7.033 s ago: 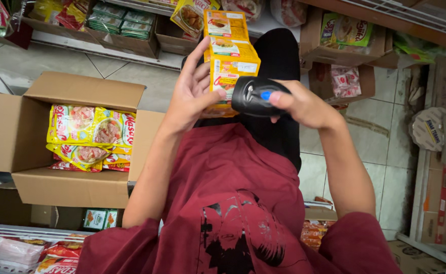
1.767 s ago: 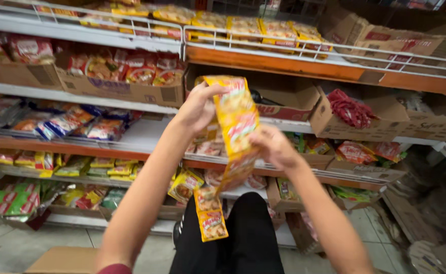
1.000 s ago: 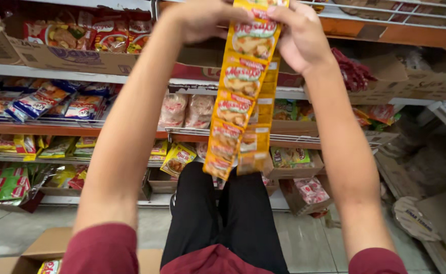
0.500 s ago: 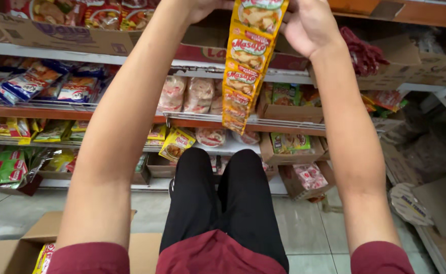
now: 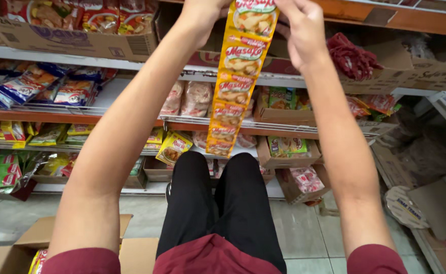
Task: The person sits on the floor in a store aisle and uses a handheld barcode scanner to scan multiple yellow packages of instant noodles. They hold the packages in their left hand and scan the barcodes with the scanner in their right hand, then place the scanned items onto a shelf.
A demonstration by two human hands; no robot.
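Both arms are raised toward the upper shelf. My left hand (image 5: pixel 202 11) and my right hand (image 5: pixel 300 30) grip the top of a long hanging strip of yellow and orange seasoning sachets (image 5: pixel 235 81). The strip dangles straight down in front of the shelves, its lowest sachet near the middle shelf edge. My fingertips and the strip's top end are partly cut off by the frame's upper edge.
Store shelves (image 5: pixel 131 66) hold snack packets in cardboard trays. A red bundle (image 5: pixel 350 56) lies in a box at the upper right. An open cardboard box (image 5: pixel 35 243) with yellow packets sits on the tiled floor at lower left. Flattened cartons (image 5: pixel 426 203) lean at right.
Earlier I held a box and scanner over the carton. Since then I lifted the sachet strip upward with both hands, and in the last second it rose a little higher toward the top shelf.
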